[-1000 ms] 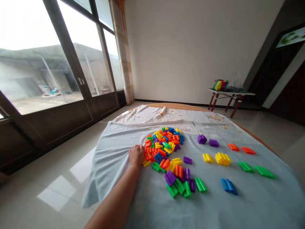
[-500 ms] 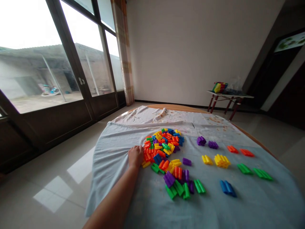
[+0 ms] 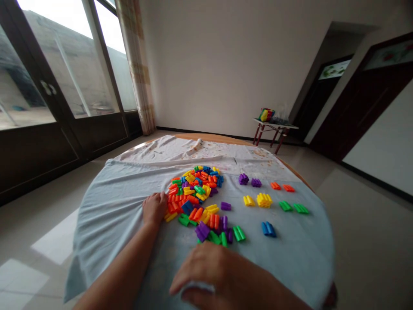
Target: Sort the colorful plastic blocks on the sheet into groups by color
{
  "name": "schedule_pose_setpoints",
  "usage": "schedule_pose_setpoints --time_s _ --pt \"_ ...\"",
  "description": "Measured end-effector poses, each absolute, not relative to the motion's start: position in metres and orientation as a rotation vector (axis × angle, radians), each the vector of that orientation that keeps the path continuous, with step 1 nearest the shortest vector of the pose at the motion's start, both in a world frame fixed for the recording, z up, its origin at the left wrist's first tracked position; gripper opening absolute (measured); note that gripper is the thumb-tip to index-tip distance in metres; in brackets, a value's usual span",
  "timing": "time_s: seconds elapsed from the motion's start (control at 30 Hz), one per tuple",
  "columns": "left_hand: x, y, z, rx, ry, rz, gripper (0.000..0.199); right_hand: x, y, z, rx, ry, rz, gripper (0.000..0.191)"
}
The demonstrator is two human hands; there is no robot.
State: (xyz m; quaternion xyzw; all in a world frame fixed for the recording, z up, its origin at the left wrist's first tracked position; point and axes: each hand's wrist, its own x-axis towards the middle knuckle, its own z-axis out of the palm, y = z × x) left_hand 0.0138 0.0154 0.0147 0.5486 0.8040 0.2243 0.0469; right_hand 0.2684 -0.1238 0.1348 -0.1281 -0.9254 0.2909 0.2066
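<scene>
Colourful ridged plastic building blocks lie in a loose pile (image 3: 190, 198) on the cloth, mixed orange, yellow, green, blue and purple. My left hand (image 3: 155, 208) rests at the pile's left edge beside the orange blocks, fingers extended and lying low, with nothing seen in its grasp. Close to the camera, my right hand (image 3: 206, 269) hovers over the near side of the pile. Its fingers curve with a gap from the thumb, and no block shows between them. It partly covers the nearest green blocks (image 3: 214, 237).
Right of the pile sit sorted groups: purple blocks (image 3: 256, 183), yellow blocks (image 3: 264, 199), orange blocks (image 3: 288, 188), green blocks (image 3: 301, 209) and a blue block group (image 3: 268, 229). A light blue cloth (image 3: 290, 254) covers the round table. Behind stands a small side table (image 3: 277, 125) with bags.
My right hand has come into view from below, over the near side of the pile. The view has turned to the right. My left hand stays at the pile's left edge.
</scene>
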Motion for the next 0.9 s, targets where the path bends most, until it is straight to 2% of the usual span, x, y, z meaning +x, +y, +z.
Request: schedule_pose_setpoints --time_s 0.1,0.23,0.3,0.37,0.53,0.73,0.9 --pt "0.013 0.016 0.015 1.678 2.454 0.682 0.050 0.280 -0.089 0.109 -0.914 -2.292 0.698 0.018" --pt "0.013 0.017 0.015 1.674 2.463 0.682 0.051 0.284 -0.061 0.070 -1.243 -2.234 0.539 0.009" --pt "0.013 0.017 0.015 1.674 2.464 0.680 0.051 0.280 -0.057 0.056 -1.335 -2.242 0.480 0.012" --pt "0.013 0.017 0.015 1.674 2.462 0.677 0.051 0.274 -0.057 0.047 -1.368 -2.246 0.441 0.016" --pt "0.011 0.019 0.015 1.680 2.438 0.673 0.052 0.265 -0.057 0.036 -1.299 -2.260 0.368 0.009" --pt "0.007 0.023 0.012 1.687 2.409 0.655 0.057 0.249 -0.056 0.033 -1.339 -2.259 0.303 0.033" --pt "0.007 0.022 0.015 1.682 2.407 0.626 0.059 0.240 -0.060 0.035 -1.250 -2.255 0.340 0.016"
